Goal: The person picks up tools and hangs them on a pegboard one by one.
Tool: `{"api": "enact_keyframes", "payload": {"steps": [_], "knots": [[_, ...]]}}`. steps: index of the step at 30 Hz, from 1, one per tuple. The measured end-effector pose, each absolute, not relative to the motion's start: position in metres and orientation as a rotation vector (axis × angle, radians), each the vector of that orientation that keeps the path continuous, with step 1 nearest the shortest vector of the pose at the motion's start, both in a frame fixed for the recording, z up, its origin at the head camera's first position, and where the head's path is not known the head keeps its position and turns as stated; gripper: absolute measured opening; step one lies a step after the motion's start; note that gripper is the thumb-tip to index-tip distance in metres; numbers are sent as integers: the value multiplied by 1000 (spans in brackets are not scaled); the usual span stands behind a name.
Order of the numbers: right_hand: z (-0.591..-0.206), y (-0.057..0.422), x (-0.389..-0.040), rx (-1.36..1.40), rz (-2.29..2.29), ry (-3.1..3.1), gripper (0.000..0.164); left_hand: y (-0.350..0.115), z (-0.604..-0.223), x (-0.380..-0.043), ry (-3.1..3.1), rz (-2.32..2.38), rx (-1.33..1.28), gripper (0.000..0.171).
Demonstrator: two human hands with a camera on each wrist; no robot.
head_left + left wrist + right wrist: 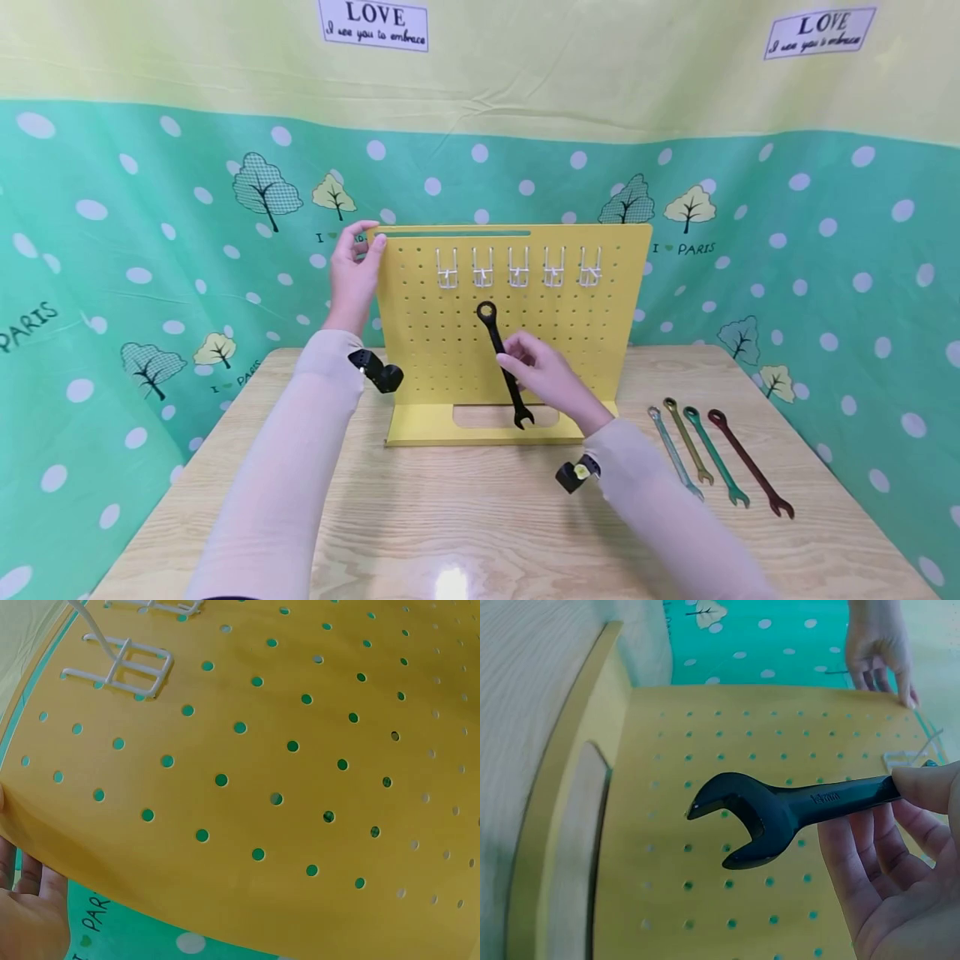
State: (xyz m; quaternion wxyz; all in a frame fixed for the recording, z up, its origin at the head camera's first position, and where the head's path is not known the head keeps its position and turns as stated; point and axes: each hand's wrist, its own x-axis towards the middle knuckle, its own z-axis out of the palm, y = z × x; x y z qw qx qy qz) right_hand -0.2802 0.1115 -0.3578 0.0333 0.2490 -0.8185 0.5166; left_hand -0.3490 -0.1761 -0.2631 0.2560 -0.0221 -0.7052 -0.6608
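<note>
A yellow pegboard [495,358] stands upright on the wooden table, with a row of several white wire hooks [518,268] near its top. My left hand [356,271] grips the board's upper left corner, thumb on the front face and fingers behind the edge. In front of the board, my right hand [543,371] pinches a black combination wrench [832,801] by the middle of its shaft. The wrench's ring end points up, below the hooks, and its open-jaw end points down. In the right wrist view, thumb and fingers hold the shaft.
On the table's right side lie several more combination wrenches: a silver one [673,450], a gold one [688,440], a green one [716,457] and a dark red one [750,462]. A patterned green and yellow curtain [480,108] hangs behind the wooden table [420,517].
</note>
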Motion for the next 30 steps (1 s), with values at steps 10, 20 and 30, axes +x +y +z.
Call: {"api": "enact_keyframes", "payload": {"steps": [10,20,30], "knots": [[-340,83,-287,809,1716,-2455,19,-175,-263,-349,-1918,-1789,-59,34],[-322,63,-290,785,1757,-2454,20,-178,-264,-351,-1923,-1788,-47,32],[-324,57,-301,767,1796,-2459,18,-178,-264,-352,-1938,-1784,-39,32]]}}
